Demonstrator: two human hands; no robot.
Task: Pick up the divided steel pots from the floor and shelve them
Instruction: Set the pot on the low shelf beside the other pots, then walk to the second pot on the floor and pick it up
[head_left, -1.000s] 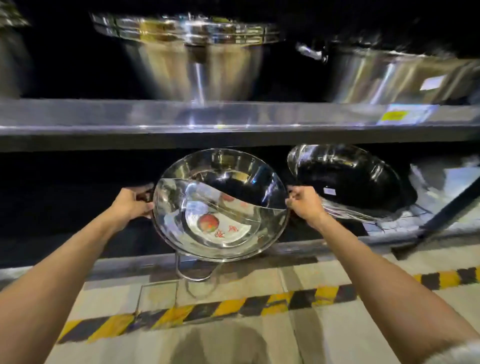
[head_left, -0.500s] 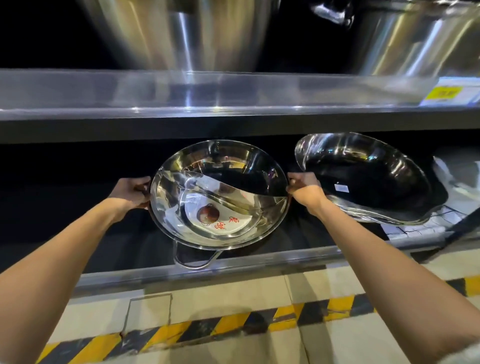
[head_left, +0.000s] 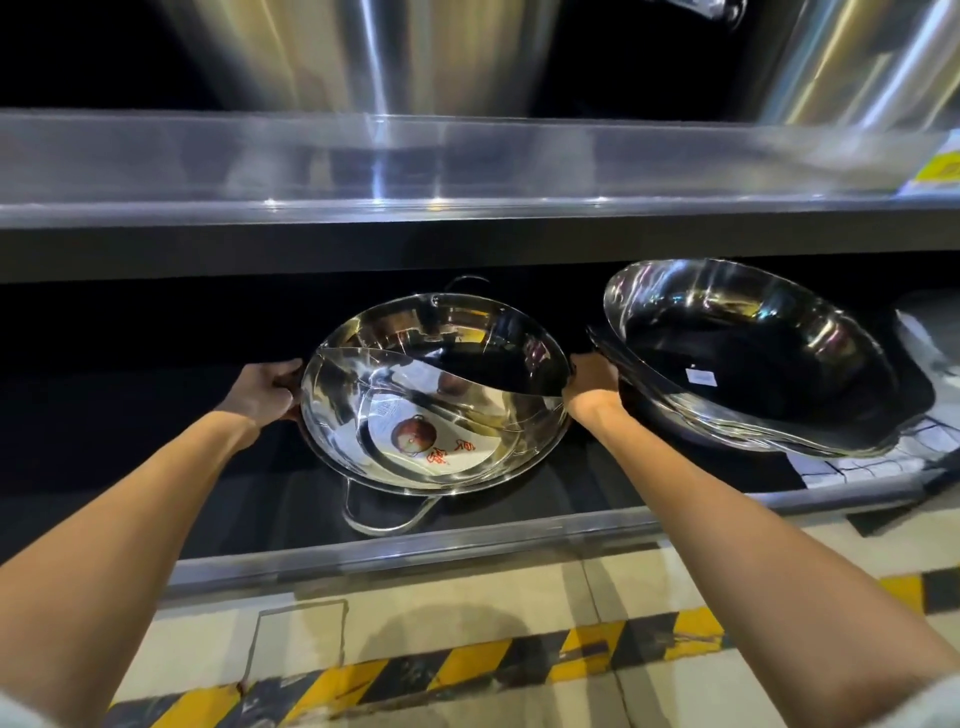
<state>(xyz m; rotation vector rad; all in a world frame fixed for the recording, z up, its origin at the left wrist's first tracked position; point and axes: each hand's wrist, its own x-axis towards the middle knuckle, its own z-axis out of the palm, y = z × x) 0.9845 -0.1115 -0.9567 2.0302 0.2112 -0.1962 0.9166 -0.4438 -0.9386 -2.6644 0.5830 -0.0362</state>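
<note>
A shiny divided steel pot (head_left: 436, 400) with a curved inner partition and a paper label showing a red pot lies inside the dark bottom shelf (head_left: 467, 545), tilted toward me. Its wire handle (head_left: 384, 514) points at the shelf's front lip. My left hand (head_left: 265, 389) grips the pot's left rim. My right hand (head_left: 592, 379) grips its right rim. Both arms reach forward into the shelf opening.
A stack of tilted steel pots (head_left: 748, 358) leans just right of my right hand. Large steel stockpots (head_left: 353, 52) stand on the upper shelf (head_left: 467, 171), with a yellow price tag (head_left: 940, 169) at right. Yellow-black hazard tape (head_left: 467, 665) runs along the floor.
Both hands have carried the divided pot forward and deeper into the bottom shelf. My head has come closer and lower, so the shelf fills more of the view.
</note>
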